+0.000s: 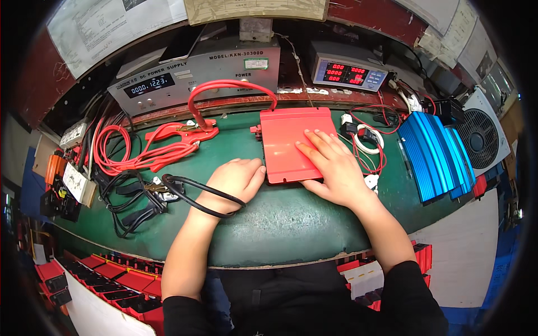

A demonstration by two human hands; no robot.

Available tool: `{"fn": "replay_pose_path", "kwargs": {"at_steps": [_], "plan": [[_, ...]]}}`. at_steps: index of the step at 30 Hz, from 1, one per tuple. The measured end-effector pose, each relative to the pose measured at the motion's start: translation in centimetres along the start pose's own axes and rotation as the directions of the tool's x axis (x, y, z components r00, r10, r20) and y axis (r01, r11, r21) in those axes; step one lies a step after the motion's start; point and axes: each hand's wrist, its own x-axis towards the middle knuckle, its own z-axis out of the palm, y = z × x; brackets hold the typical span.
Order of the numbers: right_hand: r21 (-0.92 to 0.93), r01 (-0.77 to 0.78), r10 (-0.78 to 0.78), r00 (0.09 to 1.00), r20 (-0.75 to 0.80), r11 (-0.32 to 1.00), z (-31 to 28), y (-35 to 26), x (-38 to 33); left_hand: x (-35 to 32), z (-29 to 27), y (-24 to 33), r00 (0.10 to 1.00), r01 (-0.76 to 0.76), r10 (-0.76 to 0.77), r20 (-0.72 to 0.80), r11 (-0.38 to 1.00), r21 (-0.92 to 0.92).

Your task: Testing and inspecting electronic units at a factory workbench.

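A red metal box [291, 136], which looks like a power inverter, lies on the green bench top in front of me. My right hand [333, 165] rests on its right half, fingers stretched over the lid and thumb by the front edge. At the box's left front corner is my left hand [238, 178], fingers curled in; what they hold, if anything, is hidden. A black cable [216, 193] loops across my left wrist, running from a black clamp lead [159, 190] on the left. One thick red cable [230, 83] arches behind the box to a red clamp [185, 130].
A grey power supply [196, 78] and a meter with red digits [350, 74] stand at the back. Coiled red cable [115, 154] lies left. Blue finned cases [434, 157] and a fan [479, 137] stand right. Several red units [115, 280] sit below the bench edge.
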Motion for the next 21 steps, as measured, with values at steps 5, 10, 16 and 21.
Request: {"fn": "replay_pose_path", "kwargs": {"at_steps": [5,10,16,21], "plan": [[0.001,0.0,0.0,1.0,-0.003,1.0,-0.01,-0.07,0.03,-0.01,-0.12,0.08,1.0,-0.001,0.001,0.003,1.0,-0.007],[0.003,0.001,-0.001,1.0,-0.002,1.0,-0.19,-0.17,0.09,-0.05,-0.05,0.12,1.0,0.001,-0.001,-0.009,1.0,0.0],[0.007,0.001,-0.001,1.0,-0.005,1.0,-0.15,-0.16,0.06,-0.04,-0.15,0.27,1.0,0.007,-0.007,-0.008,1.0,0.0],[0.0,-0.001,0.001,1.0,0.003,1.0,-0.14,-0.14,0.05,-0.08,-0.22,0.38,1.0,0.02,-0.02,-0.002,1.0,0.009]]}}
